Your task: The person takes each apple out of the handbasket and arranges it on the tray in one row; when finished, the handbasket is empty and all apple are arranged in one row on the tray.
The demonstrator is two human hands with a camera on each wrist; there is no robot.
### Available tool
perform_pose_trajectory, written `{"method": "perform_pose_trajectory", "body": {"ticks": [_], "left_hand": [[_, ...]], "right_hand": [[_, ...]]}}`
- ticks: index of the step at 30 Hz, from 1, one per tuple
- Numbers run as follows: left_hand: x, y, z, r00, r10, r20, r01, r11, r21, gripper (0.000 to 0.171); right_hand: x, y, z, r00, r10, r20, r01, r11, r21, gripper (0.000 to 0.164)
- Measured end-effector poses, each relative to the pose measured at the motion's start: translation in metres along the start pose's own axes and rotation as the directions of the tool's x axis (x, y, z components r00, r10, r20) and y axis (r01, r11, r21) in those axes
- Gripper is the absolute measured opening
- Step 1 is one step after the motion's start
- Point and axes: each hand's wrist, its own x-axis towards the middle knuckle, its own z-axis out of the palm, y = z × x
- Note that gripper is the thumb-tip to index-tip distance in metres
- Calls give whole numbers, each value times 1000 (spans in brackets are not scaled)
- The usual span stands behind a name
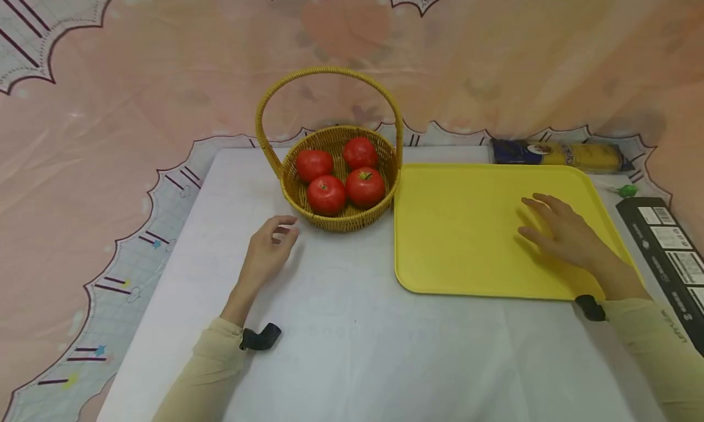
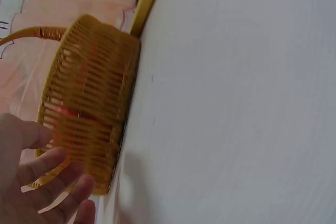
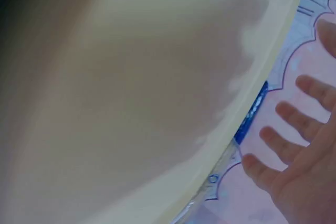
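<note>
Several red tomatoes (image 1: 327, 195) lie in a yellow-brown wicker basket (image 1: 343, 225) with a tall arched handle, at the back middle of the white table. My left hand (image 1: 269, 251) is just in front of the basket's left side, fingers loosely bent and holding nothing. In the left wrist view its fingers overlap the woven basket wall (image 2: 89, 87). Over the right part of a yellow tray (image 1: 456, 232) hovers my right hand (image 1: 563, 232), fingers spread and holding nothing. Its shadow falls on the tray, and the right wrist view shows the fingers (image 3: 299, 121) apart and extended.
Behind the tray lies a blue and yellow packet of what looks like pasta (image 1: 561, 156). A small green-topped item (image 1: 627, 191) and a long black box with white labels (image 1: 665, 257) are at the tray's right. Patterned cloth (image 1: 467, 61) hangs behind the table (image 1: 352, 349).
</note>
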Motion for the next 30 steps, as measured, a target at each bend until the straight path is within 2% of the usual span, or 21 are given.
{"method": "perform_pose_trajectory", "body": {"ticks": [3,6,10,15,21,26,30], "left_hand": [[-7,4,13,999,-18,44,21,997,-69,26],[-14,11,26,992,0,128,17,991,-134,26],[-19,25,45,966,67,250,-9,974,-226,32],[-14,43,71,934,123,336,-40,969,-244,39],[0,64,100,920,125,372,-50,978,-204,48],[10,76,118,926,115,359,-70,988,-136,50],[17,83,130,934,131,333,-118,991,-59,50]], "right_hand": [[3,-8,0,1000,-13,-5,13,1000,26,64],[6,-18,1,999,-37,-6,37,999,24,62],[11,-30,1,998,-64,9,64,998,21,61],[20,-40,0,995,-102,7,102,995,-2,58],[38,-50,1,987,-158,20,159,987,-14,57],[56,-63,2,973,-227,33,228,974,-5,55],[71,-74,3,956,-293,29,293,956,7,52]]}}
